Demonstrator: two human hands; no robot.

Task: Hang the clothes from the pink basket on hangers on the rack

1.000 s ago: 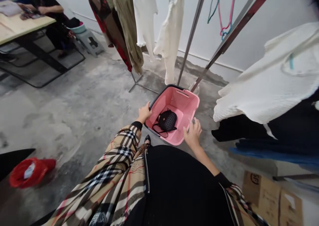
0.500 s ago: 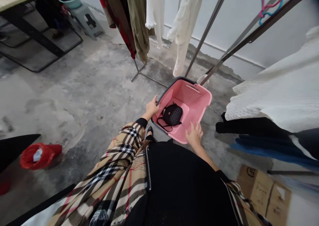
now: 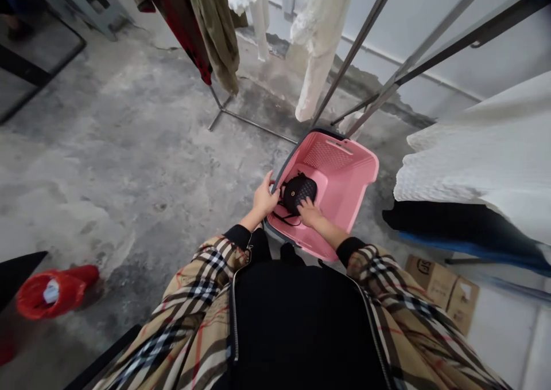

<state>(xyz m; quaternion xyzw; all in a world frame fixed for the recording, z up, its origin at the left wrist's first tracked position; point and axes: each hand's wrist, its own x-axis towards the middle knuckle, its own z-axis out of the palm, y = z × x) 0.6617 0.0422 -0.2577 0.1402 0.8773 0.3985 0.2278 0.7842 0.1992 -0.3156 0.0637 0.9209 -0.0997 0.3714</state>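
A pink plastic basket (image 3: pixel 344 201) with a dark handle lying along its rim is tilted toward me on the concrete floor. My left hand (image 3: pixel 264 195) grips its left rim, thumb up and fingers over the edge. Inside, against the left wall, lies a small black quilted handbag (image 3: pixel 297 189) with a round gold emblem and a thin strap. My right hand (image 3: pixel 310 213) reaches into the basket, fingers stretched and touching the bag's lower right side.
Garments, including an olive one (image 3: pixel 215 34) and a white one (image 3: pixel 316 51), hang from metal racks beyond the basket. More white clothing (image 3: pixel 482 143) hangs at right above a cardboard box (image 3: pixel 443 292). A red-lined bin (image 3: pixel 55 292) stands at left.
My right hand has left the basket's near right rim and moved left and inward onto the handbag. My left hand stays on the left rim. The view has shifted slightly.
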